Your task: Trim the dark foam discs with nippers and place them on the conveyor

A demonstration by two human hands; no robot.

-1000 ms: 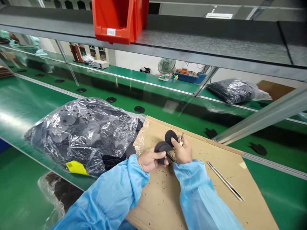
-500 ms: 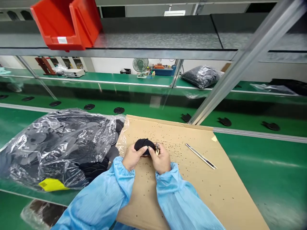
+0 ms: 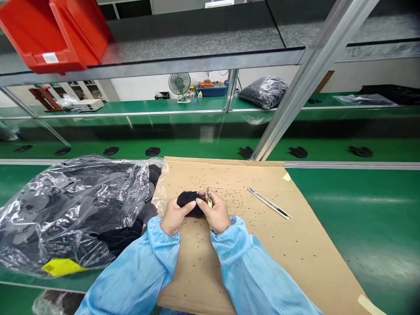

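Note:
My left hand (image 3: 175, 215) is closed around a stack of thin black rounded pieces (image 3: 188, 199), thumb pressed on the near side. My right hand (image 3: 216, 214) meets it from the right, its thumb against the same stack. Tucked in the right fingers is a small silver and gold metal tool (image 3: 208, 197) that looks like a nail clipper. The hands are just above a brown cardboard sheet (image 3: 259, 262) strewn with small black bits. My fingers hide the stack's underside.
A clear plastic bag (image 3: 82, 197) full of black discs lies to the left. On the cardboard's right rests a slim silver craft knife (image 3: 269, 203). A slanted metal post (image 3: 295, 87) rises beyond, and a red bin (image 3: 75, 39) sits on the shelf above.
The view has shifted, so the scene sits further left. Both hands still hold the black pieces; the clipper in my right hand is now more upright.

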